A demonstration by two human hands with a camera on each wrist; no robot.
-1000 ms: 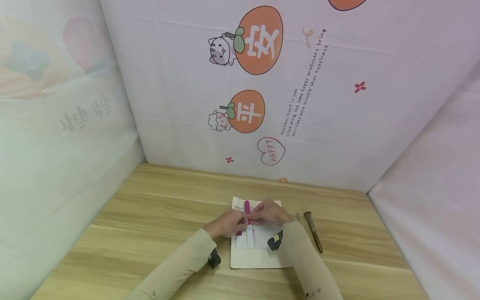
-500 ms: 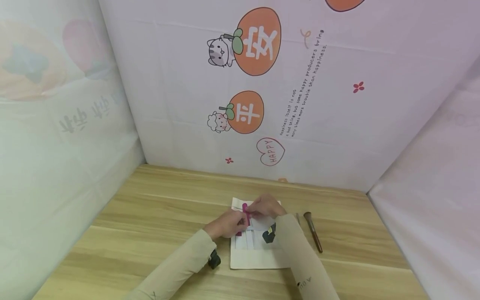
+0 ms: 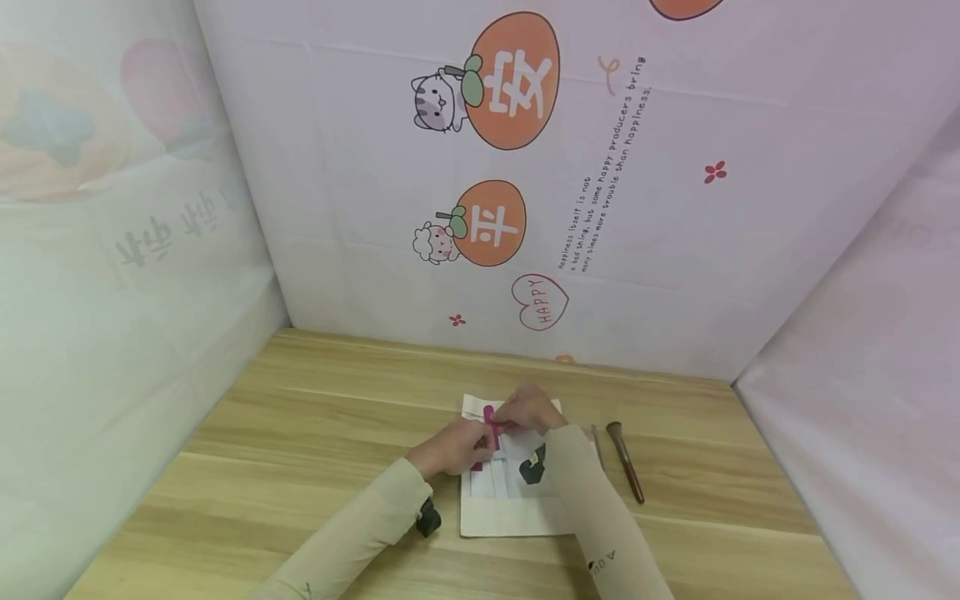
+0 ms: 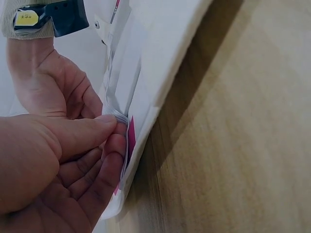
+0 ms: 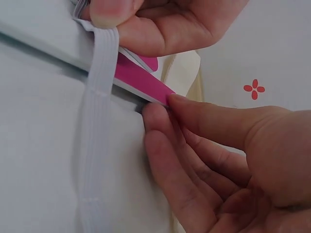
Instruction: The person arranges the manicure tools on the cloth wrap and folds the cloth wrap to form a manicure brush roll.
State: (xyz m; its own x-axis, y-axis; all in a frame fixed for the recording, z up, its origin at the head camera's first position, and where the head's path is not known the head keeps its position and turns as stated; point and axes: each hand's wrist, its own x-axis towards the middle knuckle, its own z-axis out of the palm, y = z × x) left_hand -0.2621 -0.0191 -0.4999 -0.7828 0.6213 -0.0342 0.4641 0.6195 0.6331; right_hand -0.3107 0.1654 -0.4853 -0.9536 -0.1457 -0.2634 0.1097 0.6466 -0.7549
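Note:
A white fabric pouch (image 3: 517,518) lies flat on the wooden table, with a white elastic band (image 5: 99,121) running across it. My left hand (image 3: 459,446) pinches the band between thumb and forefinger, lifting it a little. With thumb and fingertips, my right hand (image 3: 531,407) pinches the end of a magenta strip with pale edges, which looks like a nail file (image 5: 141,83). The file passes beneath the band; part of it is hidden by the left fingers. A second magenta piece (image 5: 151,63) shows behind it, mostly covered.
Right of the pouch lies a makeup brush (image 3: 626,462) with a brown handle. Beside it a thin slender tool (image 3: 597,442) is partly covered by the right sleeve. White printed cloth (image 3: 360,208) walls in the table (image 3: 322,417) at the back and sides.
My right hand has shifted slightly up and left, its grip now nearer the magenta file's far end. The file has tilted a little to the left. My left hand stays in place.

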